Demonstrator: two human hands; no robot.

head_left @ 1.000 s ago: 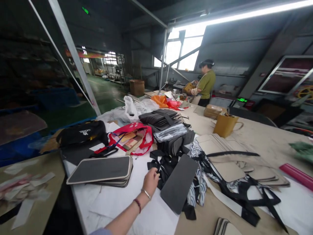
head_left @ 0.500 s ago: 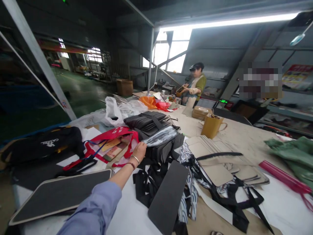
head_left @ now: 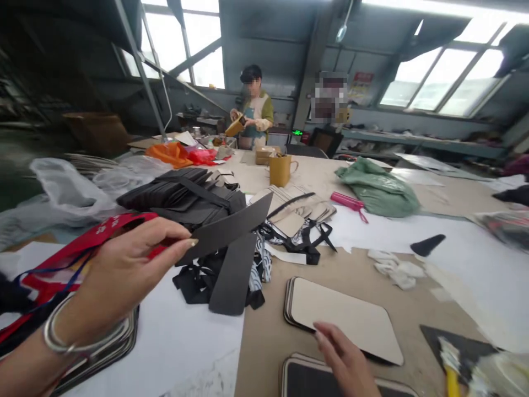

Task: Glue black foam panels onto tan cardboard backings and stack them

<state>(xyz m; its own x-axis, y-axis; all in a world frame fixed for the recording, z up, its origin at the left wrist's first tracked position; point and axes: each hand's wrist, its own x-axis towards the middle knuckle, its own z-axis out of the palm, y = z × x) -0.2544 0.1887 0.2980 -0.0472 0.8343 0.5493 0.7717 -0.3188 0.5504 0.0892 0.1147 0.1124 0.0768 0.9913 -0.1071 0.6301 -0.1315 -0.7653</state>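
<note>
My left hand (head_left: 128,270), with a silver bracelet at the wrist, pinches the left end of a dark flat strip (head_left: 235,220) held up over the table. Beneath it, another dark panel (head_left: 235,275) lies on black straps and patterned fabric. At the lower right my right hand (head_left: 347,358) has its fingers apart and nothing in them. It is beside the near edge of a stack of beige rounded panels (head_left: 347,314), above a dark panel with a pale border (head_left: 314,380).
A red bag (head_left: 91,237) and white plastic bags (head_left: 70,184) lie at left. Further back are a yellow box (head_left: 280,170), a green bag (head_left: 378,187) and a person (head_left: 254,107) holding something yellow. A yellow-handled brush (head_left: 451,375) is at lower right.
The view has swung right. My left hand has lifted the dark strip from near the black pile and red bag. My right hand has come into view.
</note>
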